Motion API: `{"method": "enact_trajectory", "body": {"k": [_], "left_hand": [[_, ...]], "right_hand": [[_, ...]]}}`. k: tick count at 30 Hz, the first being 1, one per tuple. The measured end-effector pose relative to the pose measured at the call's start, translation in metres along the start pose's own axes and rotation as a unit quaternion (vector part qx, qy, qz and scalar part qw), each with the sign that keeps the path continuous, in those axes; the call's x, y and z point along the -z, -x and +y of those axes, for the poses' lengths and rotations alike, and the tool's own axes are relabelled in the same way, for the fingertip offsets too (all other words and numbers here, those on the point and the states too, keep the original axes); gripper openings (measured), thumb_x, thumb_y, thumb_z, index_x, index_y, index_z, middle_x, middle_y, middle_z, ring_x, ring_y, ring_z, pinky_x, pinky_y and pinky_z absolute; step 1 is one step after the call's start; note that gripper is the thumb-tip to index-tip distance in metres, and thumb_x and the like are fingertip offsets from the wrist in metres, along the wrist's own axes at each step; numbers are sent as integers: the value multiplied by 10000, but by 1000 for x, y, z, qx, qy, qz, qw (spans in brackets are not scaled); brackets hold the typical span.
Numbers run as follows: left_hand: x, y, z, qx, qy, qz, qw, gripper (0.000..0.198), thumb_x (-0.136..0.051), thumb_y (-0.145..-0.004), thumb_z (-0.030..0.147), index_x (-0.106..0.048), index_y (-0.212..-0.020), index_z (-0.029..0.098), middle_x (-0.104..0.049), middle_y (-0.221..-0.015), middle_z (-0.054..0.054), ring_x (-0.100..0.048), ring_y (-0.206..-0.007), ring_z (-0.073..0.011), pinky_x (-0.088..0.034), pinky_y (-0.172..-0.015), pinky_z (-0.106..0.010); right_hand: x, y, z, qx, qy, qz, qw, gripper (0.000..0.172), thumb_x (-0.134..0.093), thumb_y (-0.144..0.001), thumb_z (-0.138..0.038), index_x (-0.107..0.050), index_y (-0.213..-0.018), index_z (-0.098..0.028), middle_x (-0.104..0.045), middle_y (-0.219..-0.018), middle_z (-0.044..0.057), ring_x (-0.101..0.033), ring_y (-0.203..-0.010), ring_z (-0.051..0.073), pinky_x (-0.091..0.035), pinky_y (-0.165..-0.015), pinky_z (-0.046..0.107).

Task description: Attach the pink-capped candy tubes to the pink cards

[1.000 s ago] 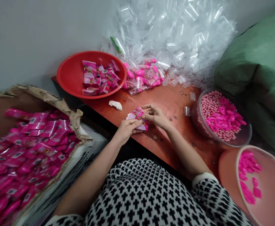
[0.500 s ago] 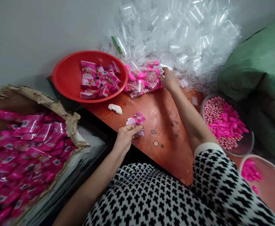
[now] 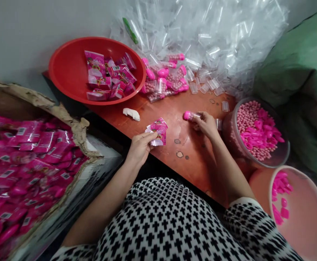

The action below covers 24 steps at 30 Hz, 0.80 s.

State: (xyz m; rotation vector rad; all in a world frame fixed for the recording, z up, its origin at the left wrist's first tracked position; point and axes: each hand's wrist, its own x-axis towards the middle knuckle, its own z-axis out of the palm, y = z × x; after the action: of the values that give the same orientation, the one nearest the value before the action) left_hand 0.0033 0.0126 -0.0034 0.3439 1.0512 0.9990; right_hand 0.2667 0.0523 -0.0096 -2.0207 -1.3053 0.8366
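Between the thumb and fingers of my left hand [image 3: 141, 146] are a few pink printed sachets [image 3: 160, 133], fanned slightly, over the table's near edge. My right hand [image 3: 205, 125] grips a clear tube with a pink cap [image 3: 188, 115], its cap end pointing left; the fingers cover much of the tube. Behind the hands lies a pile of filled tubes [image 3: 171, 78] with pink caps and pink beads inside. A crumpled white piece [image 3: 131, 114] rests on the table between the red basin [image 3: 66, 81] and my left hand.
Pink sachets sit in the red basin. A torn-edged box [image 3: 38, 103] of pink packets stands at left. Clear empty tubes [image 3: 212, 54] heap against the wall. At right are a clear tub of pink beads [image 3: 249, 112] and a pale pink bucket [image 3: 307, 203] with pink pieces.
My right hand has come back from the filled-tube pile toward the near table, now with a capped tube in it. My left hand keeps its sachets. The view has shifted slightly.
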Motion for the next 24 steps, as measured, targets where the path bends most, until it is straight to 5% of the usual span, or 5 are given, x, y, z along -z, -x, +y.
{"method": "enact_trajectory", "body": {"k": [4, 11, 16, 19, 24], "left_hand": [[-1, 2, -5, 9, -1, -4, 1000, 246, -851, -523, 219, -706, -668, 82, -674, -653, -41, -619, -572, -105, -528, -558, -218], [-15, 2, -8, 27, 138, 57, 988, 128, -771, -696, 137, -644, -690, 137, -653, -625, 9, -601, -549, -74, -521, -533, -181], [-20, 0, -8, 46, 220, 110, 968, 94, -674, -823, 181, -625, -744, 180, -680, -702, 26, -647, -628, -82, -553, -664, -217], [-18, -2, -11, 41, 245, 99, 964, 87, -681, -823, 218, -628, -763, 184, -694, -749, 19, -675, -705, -102, -561, -754, -255], [-17, -4, -18, 27, 260, 71, 963, 112, -724, -787, 237, -636, -774, 168, -697, -741, 7, -661, -644, -98, -547, -684, -224]], "right_hand": [[13, 15, -5, 110, 252, 52, 960, 377, -553, -853, -449, -660, -1060, -153, -704, -992, 149, -656, -926, 283, -482, -822, 413], [10, 9, -10, 129, 287, 1, 949, 353, -546, -859, -482, -672, -908, -157, -690, -929, 139, -635, -888, 275, -463, -763, 377], [-14, 53, -21, 84, 26, -18, 996, 305, -649, -778, -495, -544, -759, -209, -643, -635, 18, -586, -556, 172, -444, -533, 290], [-35, 98, -36, 45, -198, -91, 975, 301, -673, -770, -477, -519, -822, -224, -641, -613, -23, -572, -472, 136, -445, -436, 253], [-67, 139, -49, 35, -270, -92, 958, 282, -699, -773, -436, -521, -835, -225, -639, -635, -50, -585, -488, 103, -497, -446, 221]]}}
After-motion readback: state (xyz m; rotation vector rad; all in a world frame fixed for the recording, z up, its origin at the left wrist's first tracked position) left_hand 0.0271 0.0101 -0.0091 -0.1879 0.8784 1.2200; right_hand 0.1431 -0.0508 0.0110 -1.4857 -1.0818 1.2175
